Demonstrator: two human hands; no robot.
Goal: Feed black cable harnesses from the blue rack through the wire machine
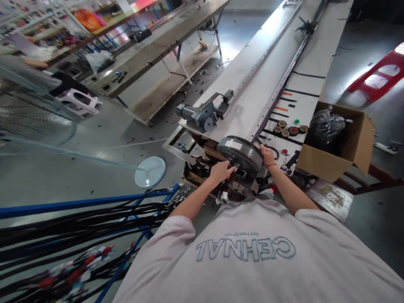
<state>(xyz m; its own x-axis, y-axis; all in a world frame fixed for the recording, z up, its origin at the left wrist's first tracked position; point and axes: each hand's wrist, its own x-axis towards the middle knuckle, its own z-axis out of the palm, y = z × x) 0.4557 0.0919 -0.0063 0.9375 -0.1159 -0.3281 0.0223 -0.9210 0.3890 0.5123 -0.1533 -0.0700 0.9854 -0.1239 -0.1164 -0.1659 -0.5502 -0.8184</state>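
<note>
Just in front of my body is a round dark-grey drum-shaped machine [251, 155] with a white label [233, 144] on its upper rim. My left hand [221, 171] is at the drum's front face, its fingers bent together by small fittings near the hub; whatever is between them is too small to name. At the drum's right edge, my right hand [267, 155] is closed near the end of a long bundle of dark cables [272, 110]. Its fingertips are partly hidden, so its hold is unclear.
Rolls of tape [285, 128] lie right of the cables, beside an open cardboard box [331, 162] holding black plastic. A grey motor unit [205, 115] sits at the table's left corner. Black cables hang on a blue rack [88, 202]; a red stool [378, 75] stands far right.
</note>
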